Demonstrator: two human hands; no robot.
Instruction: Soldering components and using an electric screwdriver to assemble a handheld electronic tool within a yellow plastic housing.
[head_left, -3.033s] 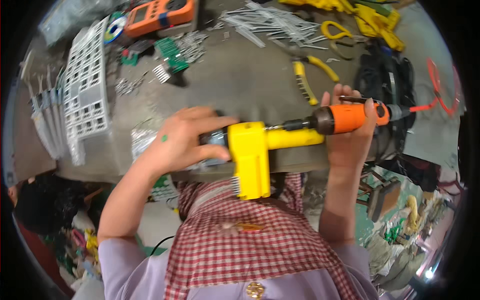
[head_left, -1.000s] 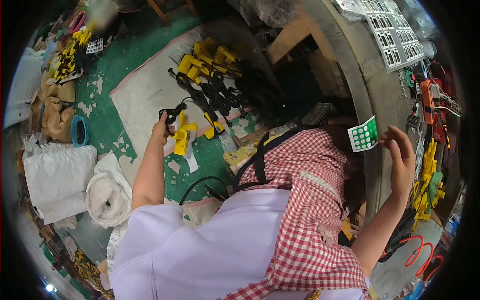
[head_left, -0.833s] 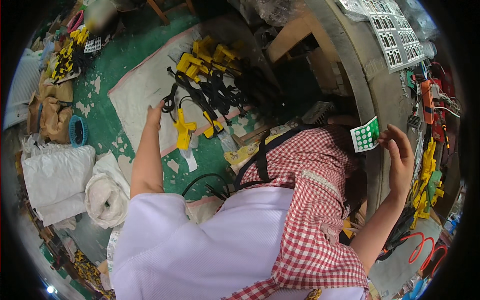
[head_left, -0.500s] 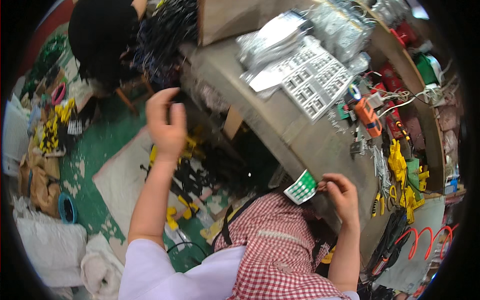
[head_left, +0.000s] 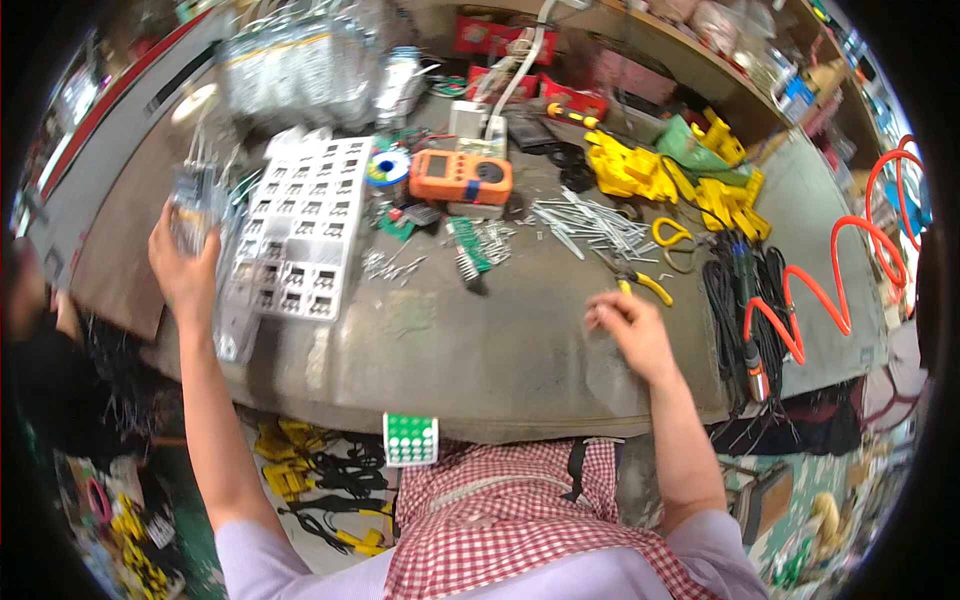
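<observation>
My left hand (head_left: 186, 270) is raised at the left of the workbench. Its thumb and fingers curve round a clear plastic bag (head_left: 196, 208) with greyish contents, smeared by motion. Beside it lies a white tray (head_left: 345, 235) holding rows of small dark parts, its near left corner under clear plastic. My right hand (head_left: 632, 332) is over the bench at the right, fingers curled together; whatever they may hold is hidden. Just beyond its fingertips are yellow-handled pliers (head_left: 648, 286). A sheet of green and white round stickers (head_left: 411, 440) hangs at the bench's front edge by my checked apron.
Behind the tray stand bulging clear bags (head_left: 300, 75). An orange meter (head_left: 460, 177), solder spool (head_left: 388, 167), metal pins (head_left: 595, 225) and yellow plastic parts (head_left: 630, 168) lie farther back. A red coiled hose (head_left: 835, 310) arches at right. Another person (head_left: 50, 370) is at far left.
My view has swung from the floor at the left to face the bench. My left hand, empty before, has come to the bag. The right hand has moved farther in over the bench.
</observation>
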